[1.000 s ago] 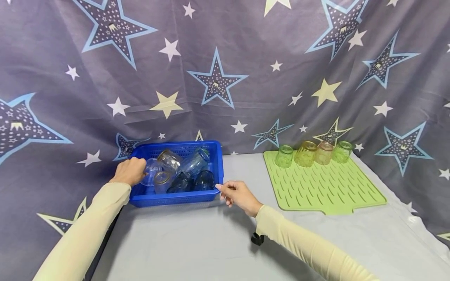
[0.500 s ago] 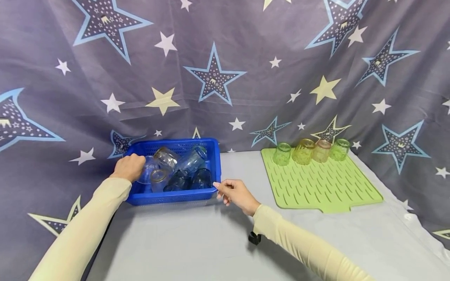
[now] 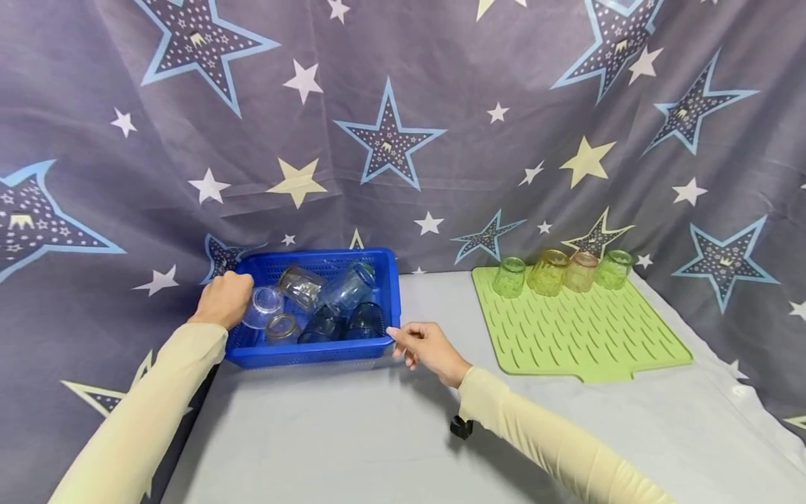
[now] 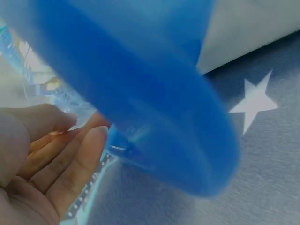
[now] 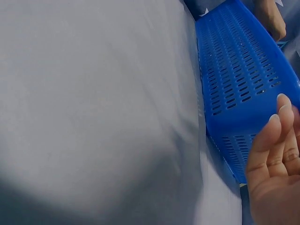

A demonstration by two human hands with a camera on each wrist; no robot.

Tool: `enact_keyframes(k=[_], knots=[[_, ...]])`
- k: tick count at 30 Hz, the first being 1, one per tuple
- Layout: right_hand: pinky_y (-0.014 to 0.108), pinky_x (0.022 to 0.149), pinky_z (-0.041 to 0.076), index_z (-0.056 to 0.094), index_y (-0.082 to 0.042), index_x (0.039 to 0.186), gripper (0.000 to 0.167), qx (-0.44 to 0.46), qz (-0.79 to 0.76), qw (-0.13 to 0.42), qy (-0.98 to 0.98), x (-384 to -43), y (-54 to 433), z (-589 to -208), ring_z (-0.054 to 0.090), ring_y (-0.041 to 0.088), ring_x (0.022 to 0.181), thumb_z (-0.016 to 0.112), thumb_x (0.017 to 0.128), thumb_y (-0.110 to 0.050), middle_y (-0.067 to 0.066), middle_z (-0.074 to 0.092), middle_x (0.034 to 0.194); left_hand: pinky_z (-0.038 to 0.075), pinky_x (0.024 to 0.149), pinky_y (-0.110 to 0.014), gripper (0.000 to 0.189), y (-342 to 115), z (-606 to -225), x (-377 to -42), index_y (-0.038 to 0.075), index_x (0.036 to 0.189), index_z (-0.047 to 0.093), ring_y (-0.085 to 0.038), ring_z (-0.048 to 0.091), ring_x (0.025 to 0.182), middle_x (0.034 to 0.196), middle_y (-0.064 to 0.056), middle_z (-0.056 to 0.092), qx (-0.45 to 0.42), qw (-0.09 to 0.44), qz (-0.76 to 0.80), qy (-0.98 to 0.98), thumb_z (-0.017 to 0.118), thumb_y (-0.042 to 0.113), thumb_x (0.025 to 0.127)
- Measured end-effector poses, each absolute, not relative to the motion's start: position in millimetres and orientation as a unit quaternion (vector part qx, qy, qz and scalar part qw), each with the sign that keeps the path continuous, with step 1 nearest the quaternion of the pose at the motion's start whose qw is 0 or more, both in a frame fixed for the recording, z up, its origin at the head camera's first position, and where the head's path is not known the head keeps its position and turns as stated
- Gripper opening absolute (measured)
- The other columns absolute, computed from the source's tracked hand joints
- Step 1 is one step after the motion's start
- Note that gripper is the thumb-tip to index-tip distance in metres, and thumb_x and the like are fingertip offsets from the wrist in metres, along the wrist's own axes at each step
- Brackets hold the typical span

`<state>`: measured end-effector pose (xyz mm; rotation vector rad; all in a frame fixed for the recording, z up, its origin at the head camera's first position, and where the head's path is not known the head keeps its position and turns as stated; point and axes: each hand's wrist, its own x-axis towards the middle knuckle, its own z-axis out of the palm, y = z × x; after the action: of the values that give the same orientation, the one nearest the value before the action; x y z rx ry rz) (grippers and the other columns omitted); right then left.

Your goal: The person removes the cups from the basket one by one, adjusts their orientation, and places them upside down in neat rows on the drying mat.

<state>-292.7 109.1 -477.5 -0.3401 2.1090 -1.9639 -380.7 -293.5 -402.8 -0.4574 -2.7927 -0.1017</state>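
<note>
Two bare hands in cream sleeves are at the blue perforated plastic basket (image 3: 308,355), which sits on the grey-covered table (image 3: 302,434) against the star-printed curtain (image 3: 441,189). Compared with a second ago, the left hand (image 3: 223,299) has drawn outward to the basket's left end, leaving more of the round clear glass (image 3: 264,302) beside it in sight. The small amber-rimmed glass (image 3: 282,327) in front of that one now sits lower, less of its side showing. The left wrist view has the fingers loosely bent by the blurred blue rim; whether they grip it, I cannot fairly tell. The right hand (image 3: 431,350) has stayed put, pinching the rim at the near right corner, thumb on top and curved fingers against the outside. Its two dark blue glasses (image 3: 365,322) remain near that corner. Well to the right, four tinted glass tumblers (image 3: 548,275) still stand along the far edge of the lime-green slotted mat (image 3: 579,339).
</note>
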Motion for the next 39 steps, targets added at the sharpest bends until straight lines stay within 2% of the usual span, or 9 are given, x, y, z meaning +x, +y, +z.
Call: enact_keyframes(k=[7,14,22,25,28,31,34,39], knots=[[0.026,0.056,0.051,0.071,-0.006,0.091,0.038,-0.111,-0.675,0.123,0.719,-292,108,-480,0.055,0.014,0.059,0.070,0.098,-0.043,0.014,0.070,0.086,0.046,0.054,-0.067,0.015,-304,-392,-372,-0.004,0.073,0.060,-0.059,0.061,0.066,0.078,-0.038,0.062,-0.137,0.209,-0.067,-0.966,0.054,-0.002,0.087],[0.026,0.055,0.051,0.071,-0.006,0.091,0.036,-0.112,-0.675,0.123,0.719,-294,108,-476,0.054,0.013,0.058,0.070,0.098,-0.042,0.010,0.070,0.084,0.044,0.055,-0.069,0.014,-307,-383,-366,-0.004,0.078,0.062,-0.061,0.059,0.064,0.074,-0.034,0.063,-0.104,0.269,-0.114,-0.951,0.061,0.003,0.090],[0.026,0.056,0.051,0.071,-0.006,0.090,0.037,-0.109,-0.678,0.125,0.716,-293,109,-478,0.054,0.013,0.059,0.072,0.097,-0.042,0.014,0.070,0.085,0.046,0.066,-0.063,0.015,-290,-380,-360,-0.002,0.085,0.070,-0.051,0.063,0.072,0.074,-0.021,0.068,-0.090,0.271,-0.178,-0.942,0.066,0.009,0.095],[0.026,0.055,0.051,0.071,-0.006,0.090,0.037,-0.109,-0.676,0.122,0.719,-292,110,-477,0.053,0.014,0.059,0.072,0.097,-0.042,0.015,0.070,0.086,0.049,0.066,-0.055,0.019,-280,-379,-357,-0.001,0.089,0.073,-0.041,0.067,0.069,0.071,-0.014,0.070,-0.082,0.253,-0.208,-0.941,0.066,0.014,0.098],[0.026,0.055,0.050,0.070,-0.005,0.089,0.037,-0.109,-0.674,0.116,0.722,-291,110,-474,0.053,0.015,0.058,0.072,0.097,-0.041,0.017,0.069,0.086,0.050,0.063,-0.041,0.023,-271,-378,-353,-0.001,0.094,0.074,-0.028,0.069,0.064,0.068,-0.006,0.071,-0.069,0.219,-0.254,-0.940,0.065,0.019,0.102],[0.027,0.055,0.050,0.069,-0.004,0.088,0.038,-0.104,-0.675,0.106,0.722,-290,110,-473,0.052,0.015,0.057,0.073,0.097,-0.041,0.019,0.068,0.086,0.053,0.059,-0.030,0.025,-260,-377,-349,-0.003,0.101,0.073,-0.023,0.071,0.062,0.072,-0.007,0.073,-0.062,0.179,-0.317,-0.929,0.064,0.020,0.104],[0.029,0.054,0.050,0.066,0.000,0.087,0.042,-0.090,-0.677,0.095,0.724,-289,109,-472,0.052,0.016,0.055,0.075,0.096,-0.040,0.020,0.067,0.083,0.058,0.057,-0.029,0.026,-247,-377,-345,-0.006,0.107,0.072,-0.028,0.074,0.068,0.081,-0.014,0.074,-0.059,0.134,-0.386,-0.911,0.064,0.019,0.104],[0.031,0.054,0.051,0.064,0.003,0.085,0.043,-0.077,-0.677,0.075,0.728,-287,106,-472,0.053,0.016,0.053,0.077,0.095,-0.037,0.022,0.066,0.080,0.062,0.066,-0.037,0.028,-223,-378,-338,-0.005,0.114,0.070,-0.031,0.075,0.077,0.092,-0.019,0.074,-0.044,0.066,-0.463,-0.883,0.065,0.020,0.104]])
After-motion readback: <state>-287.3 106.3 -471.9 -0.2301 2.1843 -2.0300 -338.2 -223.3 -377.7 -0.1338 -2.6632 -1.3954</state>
